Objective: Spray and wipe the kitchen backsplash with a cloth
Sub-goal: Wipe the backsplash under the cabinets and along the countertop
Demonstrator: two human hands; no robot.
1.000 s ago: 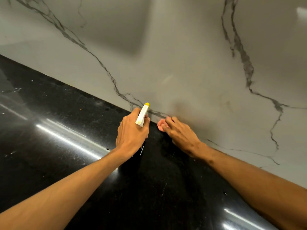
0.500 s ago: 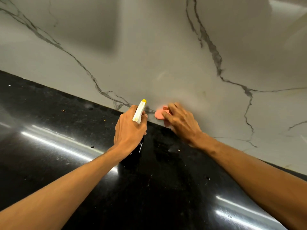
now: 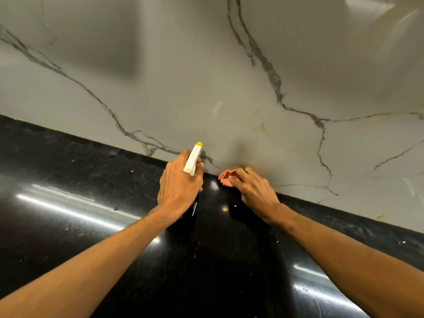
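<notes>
Evidently mid-wipe: right hand (image 3: 254,191) fingers (image 3: 243,174) clutch the cloth (image 3: 226,176) against the backsplash (image 3: 183,99), left hand (image 3: 179,187) (fingers curled) holding the spray bottle (image 3: 192,160) ready.

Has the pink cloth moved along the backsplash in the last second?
Yes. The pink cloth, under the right hand, has slid rightward along the foot of the backsplash, away from the dark marble vein it sat beneath.

Dim; glare streaks on countertop (image 3: 68,203); edges warped.
</notes>
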